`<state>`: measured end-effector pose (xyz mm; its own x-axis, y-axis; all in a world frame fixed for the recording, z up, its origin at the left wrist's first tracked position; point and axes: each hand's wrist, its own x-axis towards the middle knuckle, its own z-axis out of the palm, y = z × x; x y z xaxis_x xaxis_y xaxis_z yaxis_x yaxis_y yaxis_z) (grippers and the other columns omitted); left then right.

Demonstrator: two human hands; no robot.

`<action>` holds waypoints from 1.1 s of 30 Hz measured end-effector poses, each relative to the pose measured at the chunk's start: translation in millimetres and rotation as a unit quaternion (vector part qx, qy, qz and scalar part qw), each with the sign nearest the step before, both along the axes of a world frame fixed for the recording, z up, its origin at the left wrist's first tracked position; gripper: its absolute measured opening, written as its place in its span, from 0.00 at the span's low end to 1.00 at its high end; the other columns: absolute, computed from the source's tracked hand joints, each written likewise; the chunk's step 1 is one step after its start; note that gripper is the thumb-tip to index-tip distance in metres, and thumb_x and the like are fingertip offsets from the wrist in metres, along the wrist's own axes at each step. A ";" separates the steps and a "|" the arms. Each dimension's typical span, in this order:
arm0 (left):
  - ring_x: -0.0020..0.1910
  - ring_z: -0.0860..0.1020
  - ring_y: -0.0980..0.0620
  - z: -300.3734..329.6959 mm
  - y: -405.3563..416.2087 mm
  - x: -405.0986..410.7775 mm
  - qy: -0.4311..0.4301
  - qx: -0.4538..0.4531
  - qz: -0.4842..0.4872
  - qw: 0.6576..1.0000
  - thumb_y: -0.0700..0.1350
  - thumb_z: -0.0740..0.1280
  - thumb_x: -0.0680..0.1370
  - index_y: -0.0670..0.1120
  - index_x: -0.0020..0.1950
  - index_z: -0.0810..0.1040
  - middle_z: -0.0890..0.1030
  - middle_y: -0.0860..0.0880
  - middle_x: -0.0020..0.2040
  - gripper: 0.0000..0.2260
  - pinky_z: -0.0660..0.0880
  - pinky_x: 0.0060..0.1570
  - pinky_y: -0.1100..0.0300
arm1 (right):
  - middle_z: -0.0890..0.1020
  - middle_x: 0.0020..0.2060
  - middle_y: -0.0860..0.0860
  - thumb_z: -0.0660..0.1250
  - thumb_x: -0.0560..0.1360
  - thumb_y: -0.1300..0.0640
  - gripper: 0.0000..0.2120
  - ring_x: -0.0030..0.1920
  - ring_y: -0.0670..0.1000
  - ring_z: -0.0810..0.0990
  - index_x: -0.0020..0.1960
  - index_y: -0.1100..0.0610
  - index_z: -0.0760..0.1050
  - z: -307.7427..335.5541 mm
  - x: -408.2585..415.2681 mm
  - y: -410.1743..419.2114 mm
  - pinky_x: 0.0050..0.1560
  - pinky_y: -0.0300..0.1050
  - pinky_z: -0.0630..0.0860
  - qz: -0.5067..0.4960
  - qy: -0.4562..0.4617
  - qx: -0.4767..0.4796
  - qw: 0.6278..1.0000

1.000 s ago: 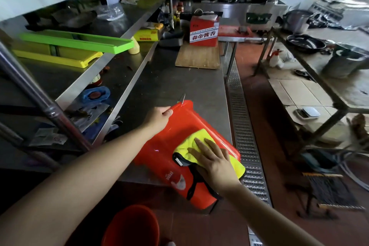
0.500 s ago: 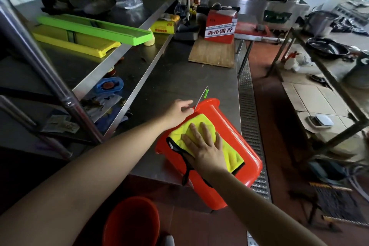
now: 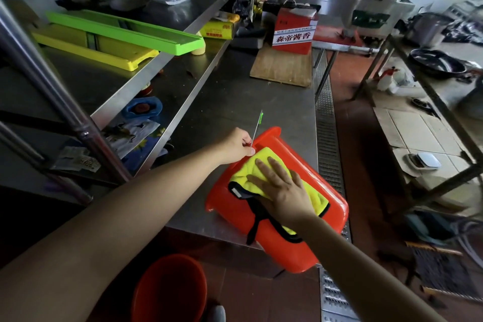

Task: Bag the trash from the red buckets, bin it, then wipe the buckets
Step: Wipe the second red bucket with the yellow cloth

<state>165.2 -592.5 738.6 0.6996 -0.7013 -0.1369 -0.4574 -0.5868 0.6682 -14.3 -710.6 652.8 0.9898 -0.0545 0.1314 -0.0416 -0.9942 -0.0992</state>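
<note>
A red bucket (image 3: 285,248) lies on its side across the front edge of the steel table (image 3: 235,91), its base sticking out over the floor. My right hand (image 3: 282,187) presses a yellow cloth with black trim (image 3: 311,193) flat against the bucket's upturned side. My left hand (image 3: 236,145) grips the bucket's rim at its far end, fingers curled round it, beside the thin wire handle with a green grip (image 3: 257,125). A second red bucket (image 3: 170,287) stands on the floor below, under my left arm.
A wooden board (image 3: 282,66) and a red carton (image 3: 294,30) sit at the table's far end. Green and yellow trays (image 3: 125,34) lie on the shelf at left. A metal floor drain grate (image 3: 328,154) runs along the table's right side. Another steel rack stands at right.
My right hand has slid the cloth up the bucket's side toward the rim and back a little. The bucket has turned slightly under my hands, and my head has moved closer.
</note>
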 end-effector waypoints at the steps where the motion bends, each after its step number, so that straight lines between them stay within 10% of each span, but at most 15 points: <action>1: 0.53 0.80 0.50 -1.0 -1.2 -0.4 0.000 0.002 0.000 1.000 0.43 0.73 0.75 0.40 0.58 0.81 0.82 0.43 0.56 0.13 0.72 0.51 0.63 | 0.51 0.81 0.41 0.53 0.80 0.37 0.25 0.81 0.50 0.46 0.76 0.37 0.63 2.3 0.3 -11.2 0.73 0.65 0.59 0.001 -0.003 0.012 1.000; 16: 0.30 0.71 0.50 5.0 -23.3 -2.3 -0.079 0.097 -0.030 0.992 0.50 0.69 0.78 0.44 0.31 0.71 0.72 0.49 0.29 0.18 0.61 0.28 0.60 | 0.58 0.80 0.49 0.64 0.79 0.41 0.27 0.80 0.60 0.54 0.77 0.42 0.65 -11.4 5.3 8.5 0.68 0.68 0.66 -0.029 -0.035 -0.041 0.998; 21: 0.39 0.77 0.47 4.4 -17.1 5.3 -0.065 0.101 -0.055 0.991 0.50 0.66 0.79 0.40 0.47 0.82 0.78 0.47 0.37 0.13 0.66 0.31 0.62 | 0.56 0.81 0.47 0.57 0.80 0.40 0.27 0.80 0.58 0.52 0.77 0.41 0.63 -5.0 11.4 7.2 0.71 0.67 0.63 0.023 -0.023 -0.047 0.998; 24: 0.46 0.76 0.49 -4.9 -13.7 10.0 -0.046 0.076 -0.044 0.995 0.50 0.67 0.79 0.38 0.60 0.80 0.79 0.45 0.47 0.17 0.75 0.50 0.57 | 0.55 0.80 0.42 0.58 0.80 0.39 0.25 0.81 0.53 0.51 0.77 0.38 0.63 2.0 16.4 -20.6 0.72 0.62 0.63 0.054 -0.019 -0.021 0.998; 28: 0.47 0.76 0.52 -12.8 -12.2 14.3 -0.035 0.059 -0.030 0.997 0.51 0.70 0.77 0.40 0.59 0.81 0.79 0.51 0.47 0.17 0.74 0.54 0.57 | 0.56 0.79 0.37 0.55 0.80 0.36 0.23 0.80 0.48 0.54 0.75 0.35 0.63 4.4 23.9 -53.5 0.71 0.56 0.64 0.085 -0.026 0.018 0.996; 33: 0.49 0.80 0.51 -16.2 -6.6 15.2 -0.019 0.068 -0.035 0.997 0.51 0.71 0.77 0.44 0.57 0.83 0.83 0.48 0.49 0.14 0.75 0.51 0.58 | 0.64 0.75 0.39 0.65 0.80 0.42 0.25 0.77 0.49 0.62 0.75 0.43 0.68 2.3 43.8 -91.5 0.74 0.40 0.58 -0.058 -0.028 0.266 0.962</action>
<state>180.4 -599.2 722.5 0.6556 -0.7259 -0.2082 -0.5241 -0.6359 0.5665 29.5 -802.1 655.1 0.9652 -0.2391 0.1063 -0.1298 -0.7904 -0.5987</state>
